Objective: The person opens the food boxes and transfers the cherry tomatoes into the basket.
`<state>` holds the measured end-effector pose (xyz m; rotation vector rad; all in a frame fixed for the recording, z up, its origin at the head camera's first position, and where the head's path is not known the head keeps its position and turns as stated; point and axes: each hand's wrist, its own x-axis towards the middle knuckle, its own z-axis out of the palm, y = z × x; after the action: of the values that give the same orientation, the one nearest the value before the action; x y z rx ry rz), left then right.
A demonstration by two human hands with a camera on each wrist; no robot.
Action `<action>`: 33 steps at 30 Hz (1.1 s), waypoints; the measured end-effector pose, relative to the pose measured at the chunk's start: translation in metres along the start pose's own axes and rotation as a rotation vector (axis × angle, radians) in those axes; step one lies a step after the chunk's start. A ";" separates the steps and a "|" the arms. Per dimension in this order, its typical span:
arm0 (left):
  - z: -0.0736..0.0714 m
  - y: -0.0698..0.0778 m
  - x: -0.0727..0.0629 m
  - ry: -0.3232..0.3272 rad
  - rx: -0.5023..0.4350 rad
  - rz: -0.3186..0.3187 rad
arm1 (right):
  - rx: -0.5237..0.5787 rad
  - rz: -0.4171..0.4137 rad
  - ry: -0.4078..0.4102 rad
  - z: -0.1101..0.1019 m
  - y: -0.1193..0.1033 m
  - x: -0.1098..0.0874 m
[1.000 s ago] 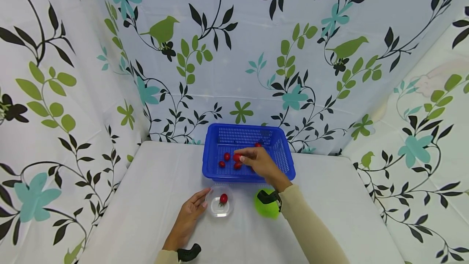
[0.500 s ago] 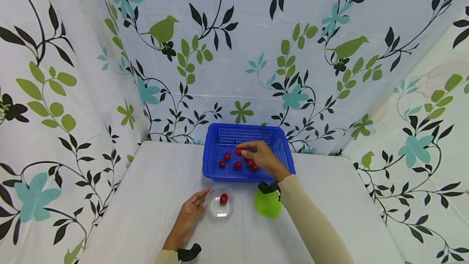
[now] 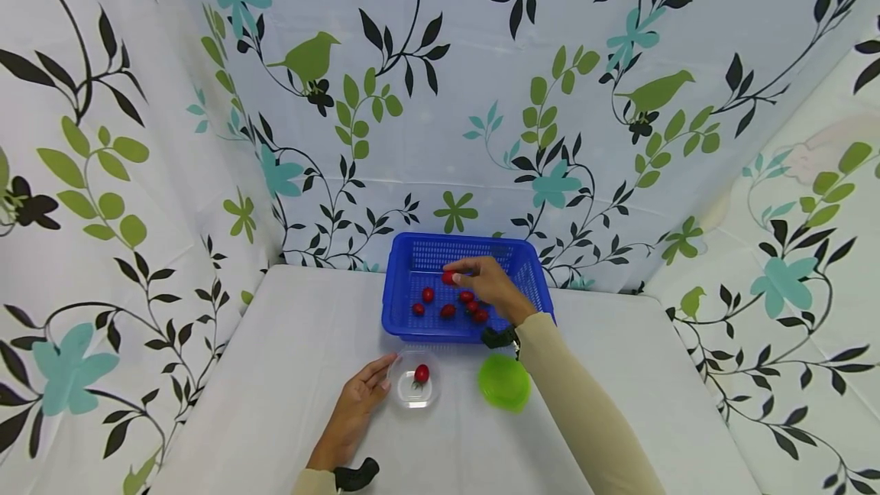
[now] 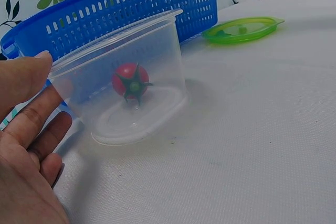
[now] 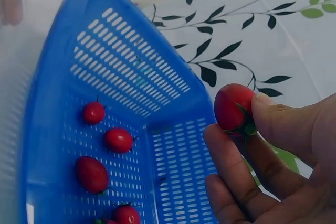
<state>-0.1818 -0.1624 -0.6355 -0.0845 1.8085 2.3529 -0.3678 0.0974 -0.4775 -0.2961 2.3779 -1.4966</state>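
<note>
A red cherry tomato [image 5: 234, 107] with a green calyx is pinched between the thumb and fingers of my right hand [image 3: 486, 284], over the blue plastic basket [image 3: 402, 331]. Several more cherry tomatoes [image 5: 118, 140] lie on the basket's floor. My left hand [image 3: 357, 397] holds the left side of a small clear plastic container [image 4: 157, 51], thumb at the rim and a finger against the wall. Inside that container rests one cherry tomato [image 4: 130, 81], its green calyx facing the left wrist camera.
A bright green lid [image 3: 505, 383] lies on the white-covered table [image 3: 275, 373], right of the container and in front of the basket. Behind the table hangs a white curtain [image 3: 454, 159] printed with leaves and birds.
My right hand has risen slightly toward the back of the basket with the cherry tomato, uncovering others below it. My left hand and the container have stayed in place.
</note>
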 end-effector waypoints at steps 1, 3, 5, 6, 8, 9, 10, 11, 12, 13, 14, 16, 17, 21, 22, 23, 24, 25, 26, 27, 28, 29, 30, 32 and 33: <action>0.000 0.000 0.000 0.000 -0.001 0.000 | -0.004 -0.001 -0.001 0.000 0.001 0.002; 0.000 0.000 0.001 0.002 -0.002 -0.001 | -0.012 -0.002 -0.005 -0.001 0.002 0.006; 0.000 0.000 0.001 0.004 0.001 -0.001 | -0.021 -0.008 -0.011 -0.001 0.002 0.010; 0.000 0.000 0.001 0.004 0.001 -0.003 | -0.027 -0.006 -0.011 -0.002 0.003 0.012; 0.000 0.000 0.002 0.003 -0.002 -0.002 | -0.033 0.003 -0.008 -0.002 0.003 0.016; 0.000 -0.001 0.002 0.002 -0.005 -0.003 | -0.034 0.009 -0.007 -0.002 0.004 0.018; 0.000 -0.001 0.002 0.002 -0.010 -0.005 | -0.037 0.014 -0.006 -0.003 0.004 0.020; 0.000 -0.001 0.002 0.001 -0.013 -0.005 | -0.039 0.020 -0.005 -0.003 0.004 0.022; 0.000 -0.001 0.002 0.000 -0.015 -0.006 | -0.040 0.021 -0.006 -0.003 0.005 0.023; 0.000 -0.001 0.002 0.001 -0.018 -0.006 | -0.041 0.020 -0.009 -0.003 0.005 0.025; 0.000 -0.001 0.002 0.001 -0.021 -0.006 | -0.045 0.019 -0.011 -0.003 0.006 0.027; 0.000 0.000 0.001 0.001 -0.022 -0.006 | -0.059 0.008 -0.018 -0.003 0.007 0.031; 0.000 0.000 0.001 0.000 -0.021 -0.006 | -0.065 0.003 -0.021 -0.003 0.008 0.033; 0.001 0.001 0.001 0.004 -0.016 -0.015 | -0.095 0.003 -0.025 -0.004 0.010 0.041; 0.001 0.001 0.001 0.005 -0.016 -0.016 | -0.102 0.006 -0.025 -0.005 0.011 0.043; 0.000 0.000 0.001 0.005 -0.015 -0.016 | -0.112 0.006 -0.027 -0.005 0.011 0.044; 0.000 0.000 0.002 0.005 -0.015 -0.016 | -0.120 0.005 -0.028 -0.005 0.011 0.046; 0.000 0.000 0.002 0.005 -0.014 -0.014 | -0.130 0.004 -0.031 -0.005 0.011 0.047; 0.000 -0.001 0.002 0.005 -0.018 -0.014 | -0.141 0.002 -0.033 -0.004 0.012 0.049; 0.000 -0.001 0.002 0.004 -0.018 -0.012 | -0.154 0.000 -0.034 -0.004 0.013 0.050; -0.001 -0.001 0.002 0.002 -0.019 -0.011 | -0.164 0.000 -0.036 -0.004 0.013 0.052; -0.001 -0.001 0.002 0.001 -0.021 -0.009 | -0.174 0.004 -0.039 -0.004 0.014 0.053; -0.001 -0.001 0.002 0.002 -0.022 -0.010 | -0.183 0.010 -0.040 -0.004 0.014 0.055; -0.002 -0.002 0.002 0.001 -0.022 -0.010 | -0.198 0.023 -0.043 -0.004 0.016 0.057; -0.002 -0.002 0.002 0.001 -0.021 -0.010 | -0.204 0.033 -0.045 -0.003 0.016 0.059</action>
<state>-0.1834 -0.1636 -0.6381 -0.0969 1.7794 2.3659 -0.4239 0.0875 -0.4997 -0.3321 2.4899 -1.2215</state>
